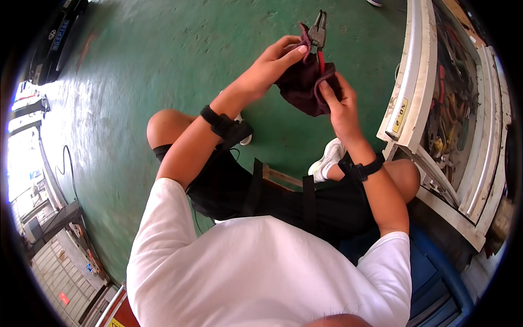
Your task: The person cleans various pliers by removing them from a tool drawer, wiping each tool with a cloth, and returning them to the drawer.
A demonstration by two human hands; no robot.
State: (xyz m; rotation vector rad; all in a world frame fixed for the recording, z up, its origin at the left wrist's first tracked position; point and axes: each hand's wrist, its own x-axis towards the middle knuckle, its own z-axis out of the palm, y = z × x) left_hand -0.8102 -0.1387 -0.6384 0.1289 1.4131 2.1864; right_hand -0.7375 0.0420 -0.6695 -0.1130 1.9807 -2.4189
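Observation:
A dark maroon cloth (303,89) is held up between my two hands, above the green floor. My left hand (279,59) pinches the cloth's upper left edge, its thumb on top. My right hand (340,99) grips the cloth's lower right edge, thumb uppermost. Pliers (317,36) with a grey metal head and a red handle stand out of the cloth, their thin jaws pointing up and away from me. The cloth hides the lower part of the handles.
At the right, an open white metal drawer or cabinet (412,82) holds many hand tools (455,87). A blue seat (436,278) is under me. A dark car (54,41) stands at the upper left, with a ramp-like metal frame (65,256) at the lower left.

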